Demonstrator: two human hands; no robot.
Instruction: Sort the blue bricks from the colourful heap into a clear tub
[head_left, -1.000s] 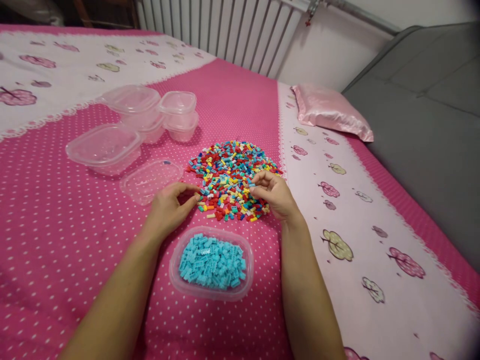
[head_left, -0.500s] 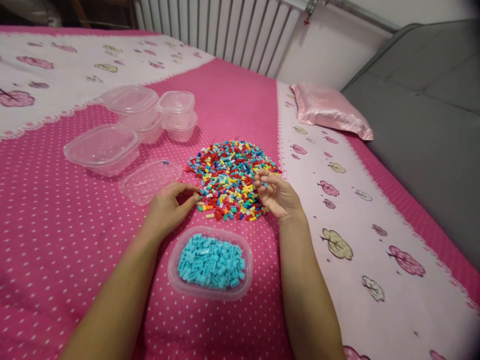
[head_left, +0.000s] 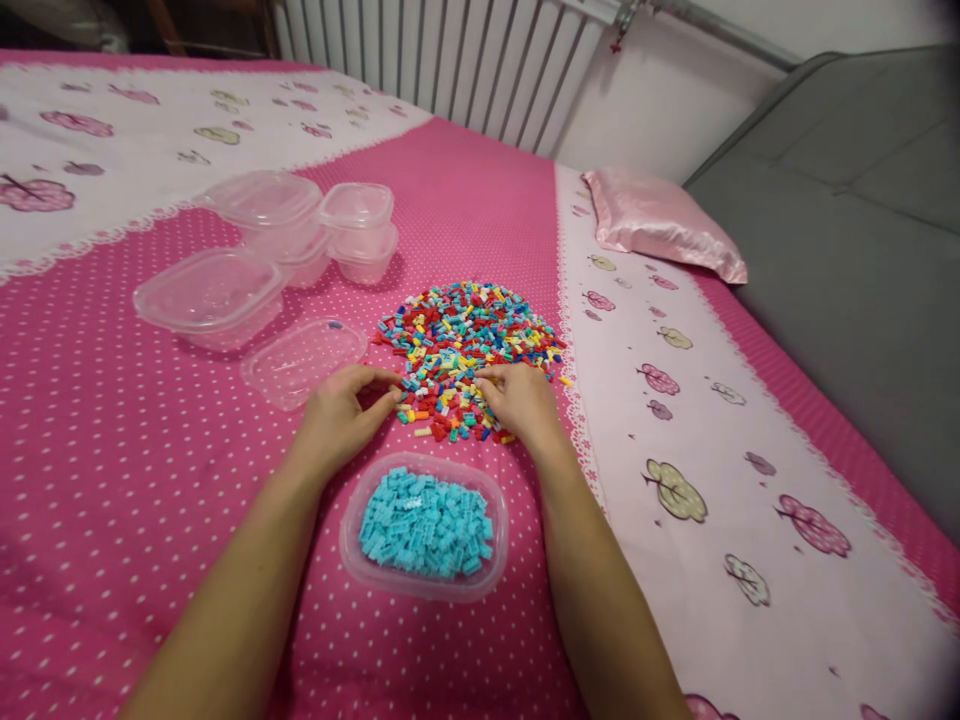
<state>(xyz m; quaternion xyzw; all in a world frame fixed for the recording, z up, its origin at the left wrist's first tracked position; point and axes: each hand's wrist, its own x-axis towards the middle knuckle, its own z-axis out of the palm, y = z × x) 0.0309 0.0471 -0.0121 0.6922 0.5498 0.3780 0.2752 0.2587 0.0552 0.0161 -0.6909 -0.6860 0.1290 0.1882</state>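
A heap of small mixed-colour toy building bricks (head_left: 465,335) lies on the pink dotted bedspread. At its left edge rests my left hand (head_left: 346,415), thumb and forefinger curved in until their tips nearly meet; what they pinch, if anything, is too small to see. My right hand (head_left: 523,402) reaches over the heap's right side, palm down, fingers closed down among the bricks. Its fingertips are partly hidden. Between my forearms stands a clear plastic tub (head_left: 499,540) with light blue bricks (head_left: 424,525) in it.
Left of the heap lies a clear lid (head_left: 300,360) with a dark blue brick (head_left: 334,324) at its edge. Behind it stand clear tubs (head_left: 210,290), some stacked (head_left: 360,235). A pink pillow (head_left: 664,225) lies near the grey headboard (head_left: 847,210); a radiator (head_left: 450,60) is behind the bed.
My right hand has turned from palm up to palm down and moved left and lower, onto the bricks. My left hand stays at the heap's edge. The view shifts slightly.
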